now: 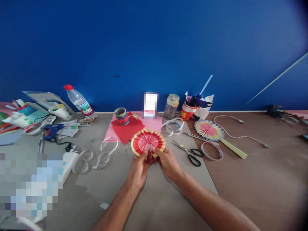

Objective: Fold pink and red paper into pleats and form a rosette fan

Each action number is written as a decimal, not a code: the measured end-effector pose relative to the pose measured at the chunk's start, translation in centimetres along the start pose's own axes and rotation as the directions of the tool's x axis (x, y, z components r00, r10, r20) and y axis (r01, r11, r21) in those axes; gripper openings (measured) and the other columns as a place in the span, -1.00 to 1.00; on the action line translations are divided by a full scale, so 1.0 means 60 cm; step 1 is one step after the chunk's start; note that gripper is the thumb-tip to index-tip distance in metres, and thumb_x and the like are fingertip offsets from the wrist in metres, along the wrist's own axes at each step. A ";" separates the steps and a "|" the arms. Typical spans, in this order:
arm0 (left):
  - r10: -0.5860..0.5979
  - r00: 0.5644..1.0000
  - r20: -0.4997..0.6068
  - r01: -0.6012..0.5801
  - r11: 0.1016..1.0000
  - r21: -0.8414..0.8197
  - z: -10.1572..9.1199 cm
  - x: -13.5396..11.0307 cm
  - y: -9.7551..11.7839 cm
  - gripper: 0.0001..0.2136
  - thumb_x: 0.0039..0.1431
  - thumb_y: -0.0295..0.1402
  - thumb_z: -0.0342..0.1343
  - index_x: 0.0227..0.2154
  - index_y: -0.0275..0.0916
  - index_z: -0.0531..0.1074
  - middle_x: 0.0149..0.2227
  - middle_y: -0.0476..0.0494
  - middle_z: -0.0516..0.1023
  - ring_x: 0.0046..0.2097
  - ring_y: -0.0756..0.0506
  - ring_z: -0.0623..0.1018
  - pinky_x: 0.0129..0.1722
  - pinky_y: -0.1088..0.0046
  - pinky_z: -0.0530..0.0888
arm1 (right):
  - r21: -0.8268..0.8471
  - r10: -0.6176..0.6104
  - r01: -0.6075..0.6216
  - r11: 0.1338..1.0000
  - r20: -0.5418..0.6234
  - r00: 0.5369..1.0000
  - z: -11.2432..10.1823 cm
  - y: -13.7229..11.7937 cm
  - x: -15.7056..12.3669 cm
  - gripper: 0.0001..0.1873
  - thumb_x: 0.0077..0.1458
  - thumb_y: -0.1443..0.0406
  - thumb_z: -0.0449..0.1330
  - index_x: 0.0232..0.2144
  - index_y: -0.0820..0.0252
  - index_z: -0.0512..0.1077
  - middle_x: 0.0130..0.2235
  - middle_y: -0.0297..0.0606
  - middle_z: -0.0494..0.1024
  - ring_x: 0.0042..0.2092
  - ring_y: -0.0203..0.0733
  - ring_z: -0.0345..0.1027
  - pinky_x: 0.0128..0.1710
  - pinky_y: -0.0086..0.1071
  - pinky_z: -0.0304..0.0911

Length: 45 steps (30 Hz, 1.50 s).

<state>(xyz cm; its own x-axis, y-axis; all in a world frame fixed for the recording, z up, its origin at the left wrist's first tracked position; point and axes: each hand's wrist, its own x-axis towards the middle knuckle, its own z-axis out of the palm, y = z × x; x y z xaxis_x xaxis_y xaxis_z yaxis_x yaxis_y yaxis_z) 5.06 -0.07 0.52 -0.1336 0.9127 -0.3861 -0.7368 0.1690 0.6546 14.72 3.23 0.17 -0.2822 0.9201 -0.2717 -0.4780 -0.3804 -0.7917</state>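
Observation:
Between my two hands is a pleated paper fan (147, 138) in pink, red and yellow, spread into a nearly full round with a narrow gap at the bottom. My left hand (141, 165) pinches its lower left edge, thumb on top. On the other side of the gap, my right hand (167, 159) pinches the lower right edge the same way. The fingers under the fan are partly hidden. Red paper sheets (125, 130) lie just behind the fan, on a pink sheet (156, 123). Black-handled scissors (190, 152) rest to the right of my right hand.
A finished-looking paper fan (209, 130) with a yellow handle lies at right, near a tape roll (211, 150) and white cable (231, 134). Behind stand a jar (171, 107), red cup (187, 111) and tilted bottle (80, 102). White strips (106, 157) and a blue glue gun (54, 131) lie left.

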 end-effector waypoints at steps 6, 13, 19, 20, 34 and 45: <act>0.037 0.999 -0.028 -0.036 0.997 0.062 0.004 -0.007 0.004 -0.69 -0.11 -0.23 0.33 -0.33 -0.32 0.51 -0.38 -0.13 0.61 -0.35 -0.07 0.58 -0.31 0.42 0.48 | -0.305 -0.056 0.076 0.949 0.074 0.996 -0.013 -0.009 0.002 -0.71 -0.14 0.14 0.32 -0.44 0.27 0.50 -0.47 -0.29 0.54 -0.46 -0.29 0.31 -0.40 -0.41 0.23; 0.013 1.000 -0.006 -0.013 0.996 0.093 -0.001 -0.006 0.003 -0.65 -0.18 -0.31 0.37 -0.28 -0.29 0.49 -0.36 -0.13 0.60 -0.35 -0.06 0.56 -0.39 0.48 0.48 | -0.605 -0.137 0.212 0.768 0.169 0.976 -0.022 -0.008 0.004 -0.74 -0.01 0.15 0.19 -0.38 0.23 0.51 -0.34 -0.19 0.58 -0.28 -0.10 0.41 -0.21 -0.24 0.31; 0.098 0.989 -0.113 -0.069 0.969 0.235 0.001 -0.002 0.008 -0.68 -0.26 -0.28 0.37 -0.40 -0.31 0.48 -0.50 -0.05 0.54 -0.51 0.02 0.47 -0.57 0.56 0.36 | -0.619 -0.097 0.252 0.744 0.273 0.957 -0.033 -0.062 0.005 -0.55 -0.01 0.09 0.20 -0.12 0.23 0.41 -0.25 -0.19 0.53 -0.23 -0.11 0.39 -0.24 -0.28 0.32; 0.108 0.988 -0.107 -0.074 0.957 0.280 -0.002 -0.001 0.007 -0.69 -0.24 -0.28 0.35 -0.40 -0.31 0.48 -0.51 -0.06 0.54 -0.52 0.01 0.45 -0.57 0.56 0.35 | -0.645 -0.142 0.275 0.713 0.252 0.957 -0.034 -0.075 0.006 -0.48 -0.03 0.07 0.21 -0.06 0.22 0.37 -0.20 -0.18 0.51 -0.19 -0.10 0.38 -0.21 -0.27 0.31; 0.199 0.978 -0.062 -0.135 0.834 0.535 -0.012 0.001 -0.010 -0.78 -0.10 -0.22 0.26 -0.45 -0.28 0.51 -0.56 -0.05 0.50 -0.52 -0.01 0.42 -0.51 0.50 0.38 | -0.865 -0.485 0.346 0.364 0.142 0.863 0.020 -0.102 0.021 -0.82 0.04 0.27 0.07 -0.49 0.20 0.42 -0.46 -0.29 0.46 -0.40 -0.25 0.31 -0.38 -0.42 0.14; 0.192 0.978 -0.083 -0.125 0.855 0.504 -0.019 0.005 -0.019 -0.85 -0.13 -0.29 0.27 -0.51 -0.27 0.52 -0.61 -0.02 0.50 -0.57 -0.01 0.43 -0.54 0.52 0.39 | -0.869 -0.467 0.373 0.326 0.195 0.863 0.017 -0.114 0.028 -0.79 0.03 0.34 0.10 -0.49 0.17 0.54 -0.42 -0.25 0.58 -0.37 -0.16 0.40 -0.35 -0.36 0.19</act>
<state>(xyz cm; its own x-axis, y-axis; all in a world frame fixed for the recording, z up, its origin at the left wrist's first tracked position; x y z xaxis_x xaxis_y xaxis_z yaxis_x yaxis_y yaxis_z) 5.11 -0.41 -1.06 -0.3272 0.8941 -0.3057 -0.2789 0.2177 0.9353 16.65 7.29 5.67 -0.1828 0.9529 0.2421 0.4612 0.3005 -0.8348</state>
